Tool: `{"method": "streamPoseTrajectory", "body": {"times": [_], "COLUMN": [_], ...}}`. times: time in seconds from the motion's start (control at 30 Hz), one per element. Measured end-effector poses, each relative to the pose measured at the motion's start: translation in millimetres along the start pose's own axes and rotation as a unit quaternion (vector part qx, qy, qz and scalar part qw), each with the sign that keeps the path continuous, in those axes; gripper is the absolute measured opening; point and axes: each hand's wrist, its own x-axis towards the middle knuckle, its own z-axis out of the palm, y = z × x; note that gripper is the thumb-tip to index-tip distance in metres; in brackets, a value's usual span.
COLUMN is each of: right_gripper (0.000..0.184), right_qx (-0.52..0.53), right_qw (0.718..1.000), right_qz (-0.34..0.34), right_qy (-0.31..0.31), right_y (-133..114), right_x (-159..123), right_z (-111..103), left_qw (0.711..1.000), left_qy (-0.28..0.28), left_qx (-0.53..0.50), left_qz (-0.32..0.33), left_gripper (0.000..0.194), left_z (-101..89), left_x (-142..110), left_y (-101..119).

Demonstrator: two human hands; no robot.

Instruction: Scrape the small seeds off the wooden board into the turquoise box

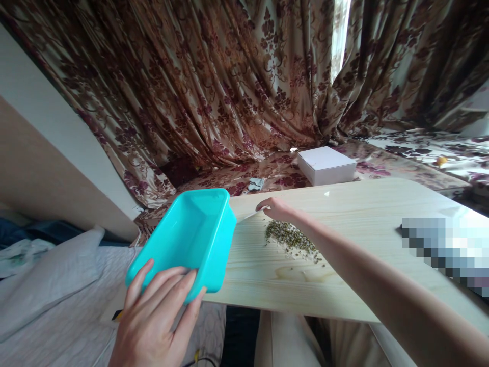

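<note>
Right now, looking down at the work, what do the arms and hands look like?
They are a person's. The left hand and right hand are ungloved, with no rings or markings visible. The right forearm shows no sleeve, watch or cable; the left forearm is out of view.

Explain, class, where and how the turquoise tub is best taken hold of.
Probably by the near end of the turquoise tub, coming from the person's own side, where the left hand grips it. The rim offers an edge to clasp, and the open top leaves room to curl over the wall.
</note>
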Motion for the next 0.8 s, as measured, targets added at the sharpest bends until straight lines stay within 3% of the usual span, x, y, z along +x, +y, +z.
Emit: {"method": "streamPoseTrajectory", "body": {"times": [0.1, 0.2, 0.37, 0.47, 0.57, 0.67, 0.8], "right_gripper": [0.040, 0.039, 0.037, 0.033, 0.030, 0.026, 0.026], "right_qx": [-0.007, -0.021, -0.060, -0.049, 0.015, 0.041, 0.035], "right_qw": [1.000, 0.999, 0.998, 0.997, 0.998, 0.995, 0.994], "right_qz": [-0.003, -0.003, 0.002, 0.051, 0.057, 0.091, 0.100], "right_qy": [-0.019, -0.031, 0.029, 0.014, -0.020, -0.008, 0.012], "right_y": [0.8, 0.7, -30.2, -59.9, -77.3, -77.6, -67.7], "right_x": [-4.9, -26.7, -85.7, -119.5, -138.9, -145.0, -152.2], "right_z": [-0.9, -19.9, -49.7, -45.8, -34.0, -31.6, -44.6], "left_qw": [1.000, 1.000, 1.000, 0.999, 0.998, 0.998, 0.998], "left_qy": [0.000, 0.004, 0.020, 0.029, 0.042, 0.032, 0.026], "left_qx": [0.006, 0.003, -0.012, -0.027, -0.042, -0.048, -0.052], "left_qz": [0.002, 0.003, 0.004, 0.013, 0.026, 0.033, 0.039], "left_gripper": [0.013, 0.012, 0.010, 0.010, 0.011, 0.013, 0.015], "left_z": [-1.7, -3.5, -3.6, -0.5, 4.8, 11.2, 20.5], "left_x": [0.0, 2.1, 11.2, 16.4, 18.2, 17.3, 17.1], "left_y": [1.2, 4.5, 17.2, 28.3, 38.7, 46.0, 52.4]}}
